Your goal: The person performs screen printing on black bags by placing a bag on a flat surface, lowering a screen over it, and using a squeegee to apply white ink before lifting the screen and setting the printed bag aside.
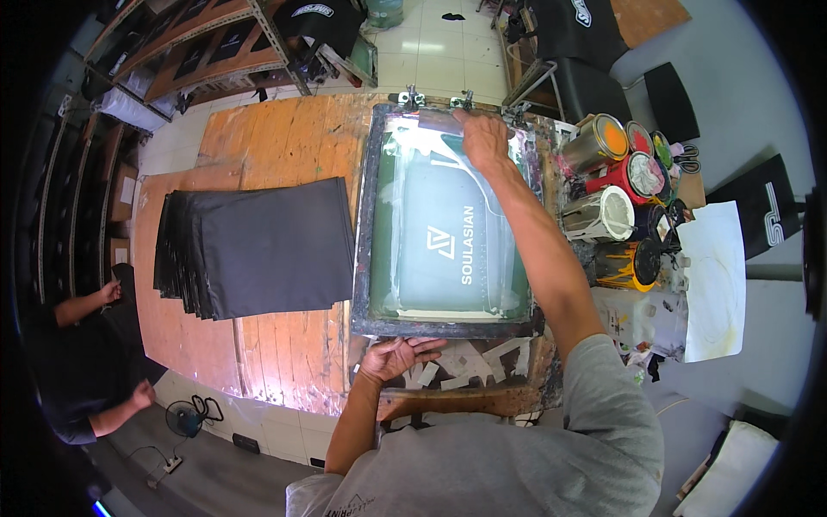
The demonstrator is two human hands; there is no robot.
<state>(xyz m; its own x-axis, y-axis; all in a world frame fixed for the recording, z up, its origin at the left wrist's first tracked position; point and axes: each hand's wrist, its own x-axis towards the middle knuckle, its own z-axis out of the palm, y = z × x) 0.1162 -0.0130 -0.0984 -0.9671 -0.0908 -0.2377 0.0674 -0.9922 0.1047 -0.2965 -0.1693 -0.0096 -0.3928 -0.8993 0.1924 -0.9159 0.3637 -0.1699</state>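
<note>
A screen-printing frame (362,258) with a dark, ink-stained border lies on the wooden table in front of me. Its mesh is green at the sides and pale blue-grey in the middle, with a white logo and lettering showing. At the far end of the mesh, my right hand (485,138) is closed on a squeegee (438,120), partly covered by my fingers. White ink is smeared along that end. My left hand (398,357) lies palm up just below the frame's near edge, fingers stretched out; whether it touches the frame I cannot tell.
Left of the frame sits a fanned stack of black sheets (271,250) on the table (284,358). Several ink cans (603,215) crowd the right side, beside scissors (687,158) and white paper (715,284). Hinge clamps (463,101) hold the frame's far edge. Another person (77,362) stands at left.
</note>
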